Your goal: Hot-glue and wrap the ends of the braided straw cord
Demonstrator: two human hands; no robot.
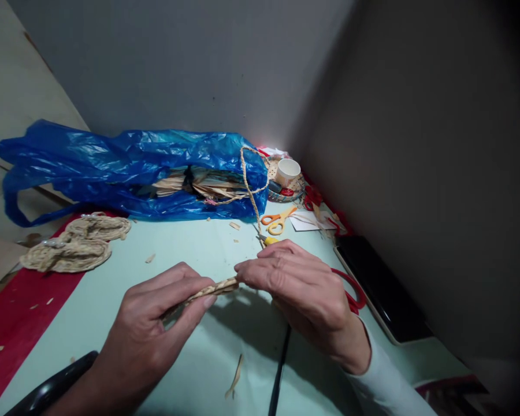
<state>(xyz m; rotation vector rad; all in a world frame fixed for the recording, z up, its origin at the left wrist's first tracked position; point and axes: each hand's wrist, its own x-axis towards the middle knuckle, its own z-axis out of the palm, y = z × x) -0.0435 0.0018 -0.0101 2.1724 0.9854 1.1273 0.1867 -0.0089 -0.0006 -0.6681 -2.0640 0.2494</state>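
A flat braided straw piece (222, 286) spans the gap between my hands above the table. My left hand (149, 323) pinches its left part between thumb and fingers. On its right end the fingers of my right hand (301, 289) close, hiding that end. A thin braided straw cord (252, 199) loops down from the blue bag toward my right hand; where it ends is hidden. Just beyond that hand's knuckles a yellow-handled tool (268, 240) shows in part. Red-handled scissors (354, 292) lie partly covered behind the right wrist.
A blue plastic bag (112, 156) of dry straw lies along the wall. Straw soles (71, 248) rest at left. Orange-and-yellow scissors (279, 222), a basket with a white cup (288, 169), and a black tablet-like device (383, 294) stand right. A black rod (281, 370) lies in front.
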